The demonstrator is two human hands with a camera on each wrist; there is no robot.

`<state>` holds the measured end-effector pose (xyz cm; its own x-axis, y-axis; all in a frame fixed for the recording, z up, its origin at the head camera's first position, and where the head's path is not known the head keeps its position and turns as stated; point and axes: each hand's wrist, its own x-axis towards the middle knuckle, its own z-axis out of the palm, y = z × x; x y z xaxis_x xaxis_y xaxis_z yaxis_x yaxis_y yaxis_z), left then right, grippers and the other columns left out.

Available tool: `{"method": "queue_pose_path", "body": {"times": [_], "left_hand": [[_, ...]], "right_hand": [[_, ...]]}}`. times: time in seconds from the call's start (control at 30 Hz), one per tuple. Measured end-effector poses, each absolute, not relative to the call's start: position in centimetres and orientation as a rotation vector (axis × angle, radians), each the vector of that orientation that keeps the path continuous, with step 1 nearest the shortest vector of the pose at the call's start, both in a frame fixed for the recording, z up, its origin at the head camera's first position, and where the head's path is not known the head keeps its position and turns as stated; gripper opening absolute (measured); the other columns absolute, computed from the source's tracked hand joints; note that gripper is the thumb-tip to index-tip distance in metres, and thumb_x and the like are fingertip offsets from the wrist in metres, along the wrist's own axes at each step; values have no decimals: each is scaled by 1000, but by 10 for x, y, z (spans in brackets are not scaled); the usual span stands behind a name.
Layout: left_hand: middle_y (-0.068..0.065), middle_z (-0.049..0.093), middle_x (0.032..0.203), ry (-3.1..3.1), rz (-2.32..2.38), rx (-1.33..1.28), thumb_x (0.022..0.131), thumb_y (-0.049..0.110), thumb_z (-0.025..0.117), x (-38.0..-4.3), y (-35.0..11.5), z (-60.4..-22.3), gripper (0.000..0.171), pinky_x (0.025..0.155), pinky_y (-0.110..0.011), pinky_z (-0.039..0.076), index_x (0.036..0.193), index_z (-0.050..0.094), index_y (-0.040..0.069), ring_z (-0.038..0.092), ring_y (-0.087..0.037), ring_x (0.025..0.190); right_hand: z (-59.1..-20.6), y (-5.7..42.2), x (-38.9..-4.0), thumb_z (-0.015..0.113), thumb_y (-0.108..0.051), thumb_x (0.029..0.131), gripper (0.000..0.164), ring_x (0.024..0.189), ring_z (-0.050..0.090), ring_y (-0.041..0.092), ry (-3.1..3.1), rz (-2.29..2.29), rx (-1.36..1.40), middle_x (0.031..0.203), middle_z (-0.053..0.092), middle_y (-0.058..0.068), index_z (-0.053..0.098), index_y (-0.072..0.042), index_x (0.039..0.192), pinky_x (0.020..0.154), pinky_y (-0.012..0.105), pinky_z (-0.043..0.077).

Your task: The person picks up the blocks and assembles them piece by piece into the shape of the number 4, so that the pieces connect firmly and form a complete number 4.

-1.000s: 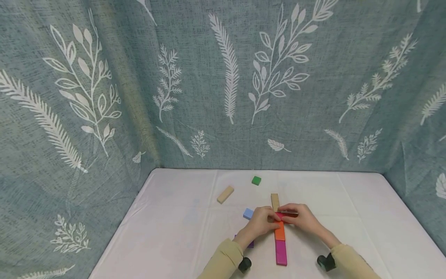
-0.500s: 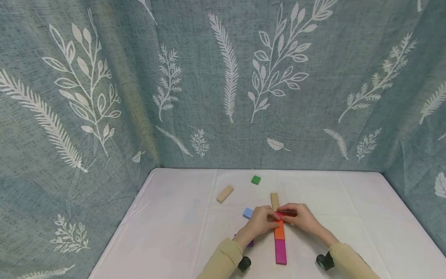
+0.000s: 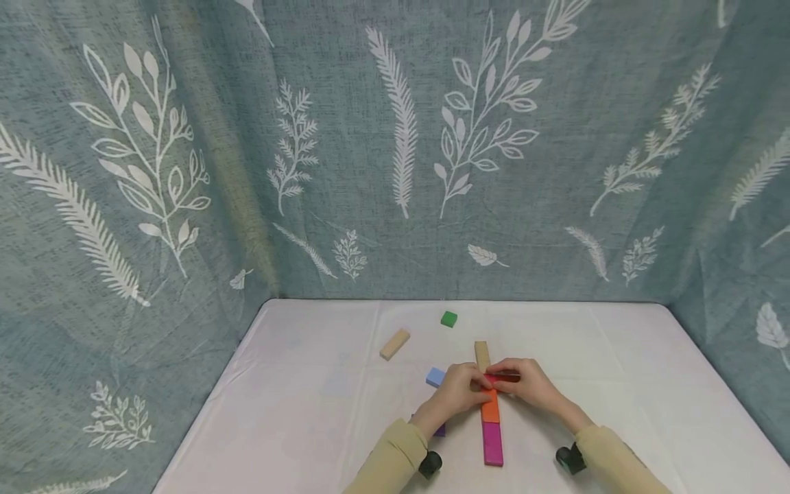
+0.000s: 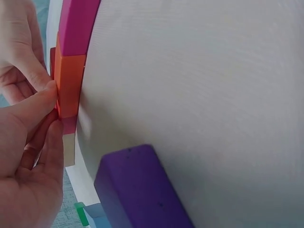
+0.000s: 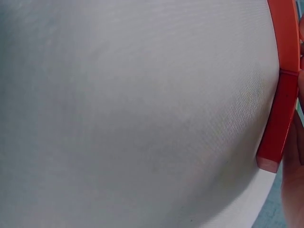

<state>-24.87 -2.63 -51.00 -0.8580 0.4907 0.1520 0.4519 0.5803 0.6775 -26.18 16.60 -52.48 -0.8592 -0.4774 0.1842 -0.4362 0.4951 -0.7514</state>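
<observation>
Well, reckoned from the orange block point(image 3: 490, 410), a loose wooden block point(image 3: 395, 344) lies slanted farthest to the left and beyond it; a light blue block point(image 3: 435, 377) sits nearer on that side, a purple block point(image 3: 440, 431), partly hidden, is left and slightly nearer the person, and a green block point(image 3: 449, 319) is well beyond. The left hand point(image 3: 459, 391) comes in from the orange block's left, thumb and fingertips bent towards each other at it and the pink-red block point(image 3: 491, 379) touching its far end; whether they pinch anything I cannot tell. An upright-running wooden piece point(image 3: 483, 353) lies farther along that line, a magenta block point(image 3: 493, 444) against the orange block's near end. To its right and slightly beyond, the dark red block point(image 3: 507, 377) points sideways, pinched between thumb and fingers of the right hand point(image 3: 532, 385).
</observation>
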Motion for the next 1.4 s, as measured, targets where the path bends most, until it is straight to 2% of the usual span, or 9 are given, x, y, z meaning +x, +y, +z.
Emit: {"method": "queue_pose_path", "body": {"times": [0.57,0.83,1.17,1.4], "left_hand": [[-1,65,83,2831,1028,859,79,11,75,-243,-24,-506,10,67,-12,44,88,75,6,54,-4,73],[0,64,83,2911,907,864,80,12,74,-240,-21,-505,11,70,-15,45,90,75,8,52,-6,72],[-1,64,85,2931,957,885,78,11,76,-238,-26,-503,11,70,-15,45,88,75,9,55,-9,76],[-6,65,94,2831,1109,817,81,13,74,-236,-41,-493,17,79,-21,50,97,73,5,61,-18,89]], "right_hand": [[-525,163,-262,70,-9,84,25,97,67,24,2679,-1312,-846,104,71,13,69,-2,108,83,31,56],[-525,164,-263,70,-8,84,24,95,68,26,2692,-1305,-853,103,71,14,69,-1,107,81,31,56],[-524,164,-262,70,-6,83,24,95,67,24,2690,-1290,-824,103,71,12,69,-2,107,82,31,56],[-522,163,-261,70,-7,83,25,94,66,24,2705,-1275,-787,103,71,11,69,-3,108,82,32,56]]}}
